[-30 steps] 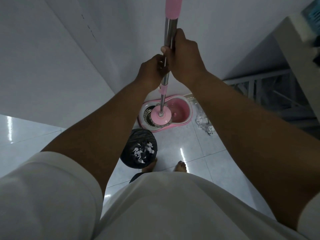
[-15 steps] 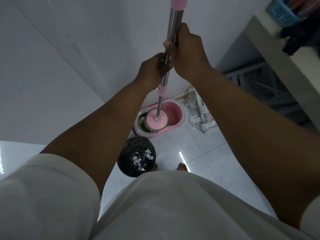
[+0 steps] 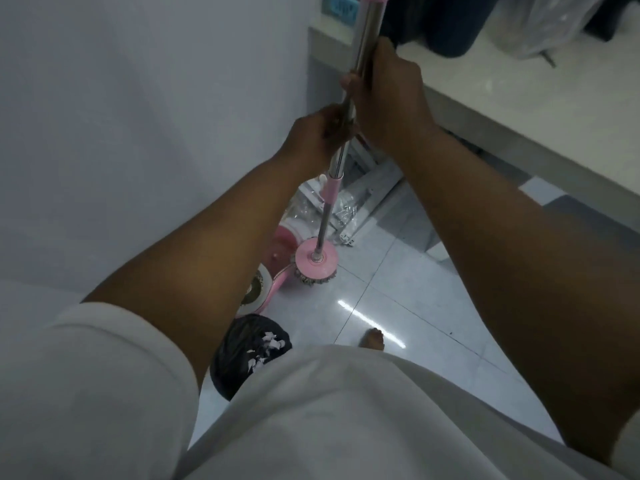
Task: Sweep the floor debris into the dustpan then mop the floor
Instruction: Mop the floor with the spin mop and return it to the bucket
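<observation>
I hold a spin mop upright by its steel handle (image 3: 364, 36). My right hand (image 3: 388, 102) grips the handle higher up, and my left hand (image 3: 317, 136) grips it just below. The round pink mop head (image 3: 316, 263) with grey strands hangs above the floor, to the right of the pink spin bucket (image 3: 268, 275). My left forearm hides much of the bucket. A black bin bag (image 3: 247, 351) holding white paper scraps stands on the white tiled floor (image 3: 415, 306) by my foot.
A white wall (image 3: 138, 133) rises at the left. A white counter (image 3: 519, 109) runs along the right, carrying a blue basket (image 3: 341, 6) and bags. Under it lie metal frame parts and clear plastic packs (image 3: 346, 209). My bare foot (image 3: 372, 339) is on the tiles.
The mop head has come out of the bucket's spin basket and moved right, clear of the bucket. The view has swung right, bringing the counter closer. Both hands keep their grip.
</observation>
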{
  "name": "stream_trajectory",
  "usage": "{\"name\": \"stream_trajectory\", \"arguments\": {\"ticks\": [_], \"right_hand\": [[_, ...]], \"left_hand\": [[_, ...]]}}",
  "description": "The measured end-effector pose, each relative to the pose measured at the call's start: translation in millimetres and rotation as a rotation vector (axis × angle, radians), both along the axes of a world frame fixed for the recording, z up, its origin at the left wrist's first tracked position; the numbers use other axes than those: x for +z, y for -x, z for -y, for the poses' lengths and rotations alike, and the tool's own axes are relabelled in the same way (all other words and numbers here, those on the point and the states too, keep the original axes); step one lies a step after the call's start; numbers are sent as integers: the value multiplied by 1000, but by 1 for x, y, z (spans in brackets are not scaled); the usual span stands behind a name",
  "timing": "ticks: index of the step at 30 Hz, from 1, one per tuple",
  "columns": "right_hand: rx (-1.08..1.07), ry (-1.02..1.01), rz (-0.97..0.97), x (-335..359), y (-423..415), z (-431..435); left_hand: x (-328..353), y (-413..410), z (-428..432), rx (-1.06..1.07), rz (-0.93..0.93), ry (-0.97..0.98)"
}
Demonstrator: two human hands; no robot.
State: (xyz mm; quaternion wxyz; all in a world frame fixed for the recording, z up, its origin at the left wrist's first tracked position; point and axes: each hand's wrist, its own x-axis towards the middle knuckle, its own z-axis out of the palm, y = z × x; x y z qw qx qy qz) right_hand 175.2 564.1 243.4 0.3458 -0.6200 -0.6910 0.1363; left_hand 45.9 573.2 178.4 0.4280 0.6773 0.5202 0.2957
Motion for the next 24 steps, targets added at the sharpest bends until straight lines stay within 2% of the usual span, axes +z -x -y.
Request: {"name": "stream_trajectory", "arguments": {"ticks": [5,10,15,18,24], "right_hand": [[-180,-11,12,6,-94,24],[-332,43,26,8,-193,54],[-477,62,17,5,-286,98],[-565,66,17,3,-335,132],[-788,56,-21,1,-410,204]], "left_hand": [[2,-100,-7,-215,-66,-51],[5,-211,2,-392,-53,1],[5,-313,33,-565,-13,66],[3,-370,55,-631,-14,39],[0,-466,104,-869,1,140]]}}
